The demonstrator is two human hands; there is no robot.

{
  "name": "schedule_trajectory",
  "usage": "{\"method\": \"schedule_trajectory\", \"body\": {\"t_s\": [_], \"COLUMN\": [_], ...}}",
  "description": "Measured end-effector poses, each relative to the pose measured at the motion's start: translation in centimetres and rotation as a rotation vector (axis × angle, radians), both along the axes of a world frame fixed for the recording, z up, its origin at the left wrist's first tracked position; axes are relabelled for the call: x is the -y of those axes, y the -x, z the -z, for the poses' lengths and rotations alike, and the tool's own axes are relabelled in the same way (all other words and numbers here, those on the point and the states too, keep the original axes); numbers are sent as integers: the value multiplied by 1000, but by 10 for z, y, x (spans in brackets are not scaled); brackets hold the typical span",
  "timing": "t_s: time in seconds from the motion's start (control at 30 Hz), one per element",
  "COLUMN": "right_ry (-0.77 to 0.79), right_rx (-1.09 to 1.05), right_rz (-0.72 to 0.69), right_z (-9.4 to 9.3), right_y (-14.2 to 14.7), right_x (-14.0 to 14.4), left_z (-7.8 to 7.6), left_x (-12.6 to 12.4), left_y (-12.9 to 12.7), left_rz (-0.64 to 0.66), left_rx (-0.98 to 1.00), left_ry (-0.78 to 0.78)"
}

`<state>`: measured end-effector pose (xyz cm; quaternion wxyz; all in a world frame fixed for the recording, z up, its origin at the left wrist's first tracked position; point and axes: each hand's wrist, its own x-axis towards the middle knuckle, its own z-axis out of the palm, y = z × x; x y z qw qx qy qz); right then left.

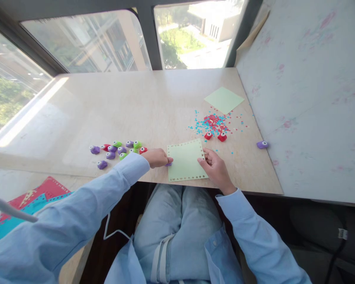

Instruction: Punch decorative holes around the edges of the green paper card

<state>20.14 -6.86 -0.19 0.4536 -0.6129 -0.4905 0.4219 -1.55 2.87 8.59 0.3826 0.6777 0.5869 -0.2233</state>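
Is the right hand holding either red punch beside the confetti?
No, the right hand holds the pale green sheet by its edge, while both red punches rest beside the confetti.

You can't read any words or numbers here. Down at the near right, a small white tag (342, 234) sits on a black cord (338, 250). It seems to have marks on it, but they are too small and blurry for you to make out.

This looks like a home to me: there's flowery wallpaper (310, 98) beside the table (106, 102), and the big windows (195, 43) look down on trees (7, 94) and buildings (223, 23).
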Motion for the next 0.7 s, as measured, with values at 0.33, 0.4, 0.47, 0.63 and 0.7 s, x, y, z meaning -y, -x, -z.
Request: {"method": "schedule_trajectory", "body": {"t_s": [0.33, 0.4, 0.47, 0.63, 0.7], "right_ry": [-34, -44, -53, -59, -55], "right_rx": [50, 69, 74, 39, 29], "right_rz": [13, 16, 13, 2, -2], "right_z": [4, 3, 2, 1, 1], "right_y": [-1, -1, -1, -2, -2], "right_x": [-2, -1, -1, -2, -2], "left_z": [-2, 2, 7, 8, 4], "left_x": [-8, -12, -17, -21, -20], "left_y": [1, 7, 11, 16, 16], "left_rz": [-37, -30, -39, -33, -20], "left_rx": [-4, 13, 56, 152, 165], "left_ry": [75, 113, 155, 226, 234]}}
